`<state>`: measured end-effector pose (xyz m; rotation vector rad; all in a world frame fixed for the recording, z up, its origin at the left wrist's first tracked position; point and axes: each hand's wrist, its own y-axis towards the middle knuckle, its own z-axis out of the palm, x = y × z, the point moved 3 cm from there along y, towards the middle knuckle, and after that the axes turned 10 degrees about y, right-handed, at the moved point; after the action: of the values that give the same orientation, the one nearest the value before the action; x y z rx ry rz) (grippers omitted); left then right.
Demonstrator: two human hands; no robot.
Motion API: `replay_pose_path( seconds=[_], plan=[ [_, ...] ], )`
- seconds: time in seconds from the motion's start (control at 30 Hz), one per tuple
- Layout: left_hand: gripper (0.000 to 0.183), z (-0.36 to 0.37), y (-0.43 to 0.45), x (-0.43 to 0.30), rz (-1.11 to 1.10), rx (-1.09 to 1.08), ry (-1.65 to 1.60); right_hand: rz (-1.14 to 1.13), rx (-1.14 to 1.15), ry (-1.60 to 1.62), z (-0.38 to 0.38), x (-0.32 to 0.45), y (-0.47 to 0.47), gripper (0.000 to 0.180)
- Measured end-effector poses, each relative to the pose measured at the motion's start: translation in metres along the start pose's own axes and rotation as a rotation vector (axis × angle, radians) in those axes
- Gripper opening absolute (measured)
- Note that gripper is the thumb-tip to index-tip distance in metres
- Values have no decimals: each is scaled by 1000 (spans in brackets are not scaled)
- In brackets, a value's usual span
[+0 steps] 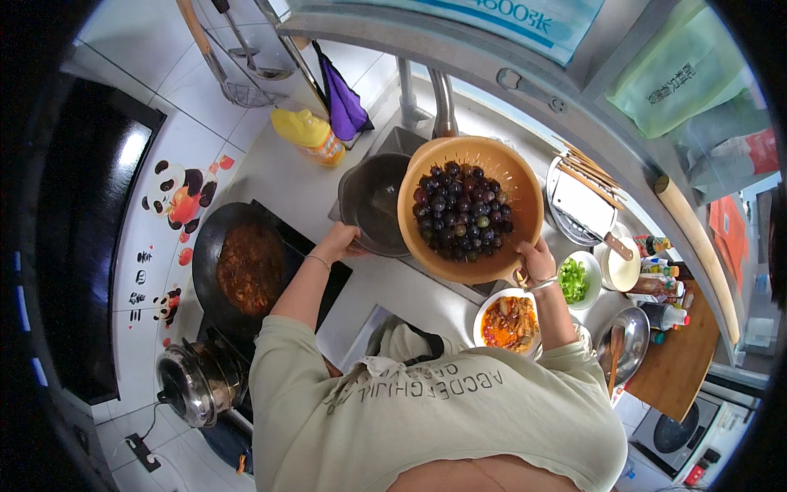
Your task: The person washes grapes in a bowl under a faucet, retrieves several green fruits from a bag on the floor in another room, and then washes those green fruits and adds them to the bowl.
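Over the sink, my right hand (537, 261) grips the rim of an orange plastic colander (529, 184). Dark purple grapes (461, 209), a few of them greenish, lie heaped inside it. My left hand (342, 242) holds the near left rim of a dark grey basin (378, 197), just left of the colander. The colander's left side overlaps the basin and hides part of it. Behind both vessels stands a metal faucet (444, 104).
At left, a black wok (209, 246) holds reddish-brown food beside a lidded steel pot (184, 387). A yellow bottle (307, 136) stands behind the basin. To the right are a plate of cooked food (481, 338), a bowl of chopped greens (593, 280) and a cleaver (584, 209).
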<state>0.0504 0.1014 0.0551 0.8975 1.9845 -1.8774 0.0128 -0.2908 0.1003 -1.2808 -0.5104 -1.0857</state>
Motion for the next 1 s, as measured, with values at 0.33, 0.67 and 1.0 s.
replay_pose_path(
  seconds=[0.33, 0.67, 1.0],
  plan=[
    [80, -14, 79, -43, 286, -626, 621, 13, 7, -9, -14, -30, 10, 26],
    [83, -8, 26, -86, 435, -765, 753, 72, -15, 13, -11, -55, 12, 27],
    [92, 6, -12, -100, 814, -955, 766, 103, -33, 43, 2, -50, -1, 31]
  ],
)
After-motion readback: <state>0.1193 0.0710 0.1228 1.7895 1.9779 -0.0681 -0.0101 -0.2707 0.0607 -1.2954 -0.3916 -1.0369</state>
